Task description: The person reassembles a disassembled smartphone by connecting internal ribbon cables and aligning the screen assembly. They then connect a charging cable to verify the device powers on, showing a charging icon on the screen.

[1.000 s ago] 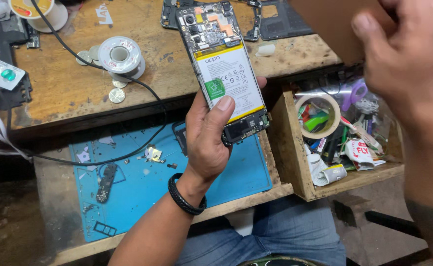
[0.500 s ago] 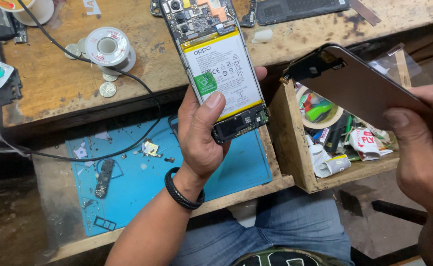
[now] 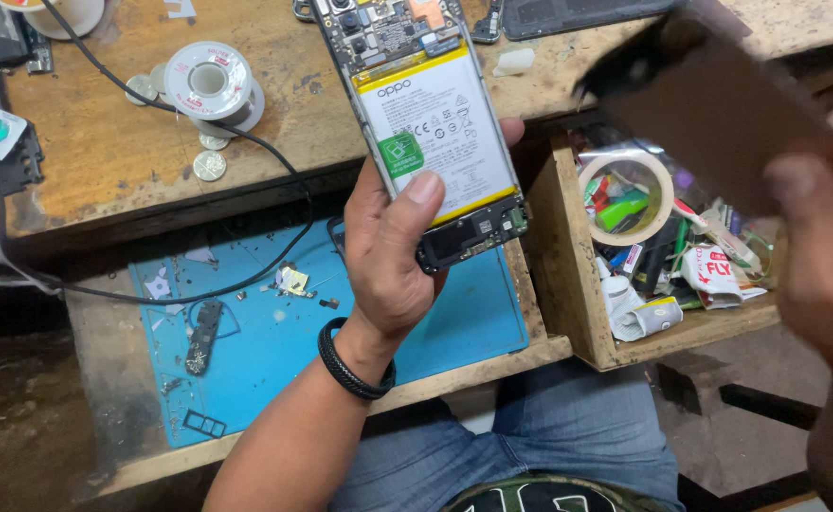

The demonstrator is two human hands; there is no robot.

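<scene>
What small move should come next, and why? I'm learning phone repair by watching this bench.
Probably bring the dark flat back cover in the right hand level over the opened phone with its white battery. The left hand holds that phone upright with its circuit boards exposed, while the cover is apart from it, tilted and blurred.

wooden bench [image 3: 104, 161], solder spool [image 3: 210, 81], coins [image 3: 210, 166]

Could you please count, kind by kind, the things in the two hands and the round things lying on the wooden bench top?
Opened phone in the left hand: 1
Dark back cover, blurred, in the right hand: 1
Solder spool: 1
Coins: 4 visible, one partly hidden by the spool
Total: 7
</scene>
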